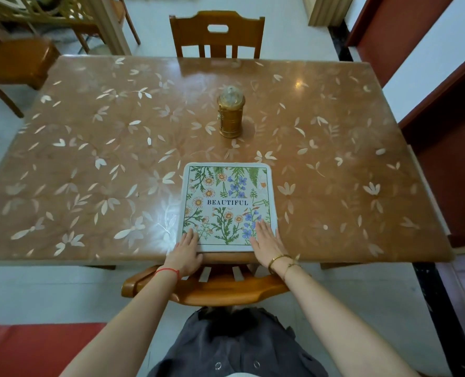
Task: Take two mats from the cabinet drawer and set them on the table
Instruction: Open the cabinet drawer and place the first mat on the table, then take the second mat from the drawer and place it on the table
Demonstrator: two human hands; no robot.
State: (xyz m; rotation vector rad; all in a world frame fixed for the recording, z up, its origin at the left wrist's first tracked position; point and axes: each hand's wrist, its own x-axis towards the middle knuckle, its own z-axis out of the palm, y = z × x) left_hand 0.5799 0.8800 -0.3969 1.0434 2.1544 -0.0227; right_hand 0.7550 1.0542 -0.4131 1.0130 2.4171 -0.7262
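While left hand (pixel 187 247) and right hand (pixel 266 240) lie flat, gripping nothing, on the mat (pixel 227 205), square it to the table (pixel 90 159) edge.

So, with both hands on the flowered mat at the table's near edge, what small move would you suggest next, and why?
Probably lift both hands off. The mat already lies flat on the table, square to its near edge, with the left hand and right hand resting open on its near corners. Only one mat can be made out, so a second may still need placing.
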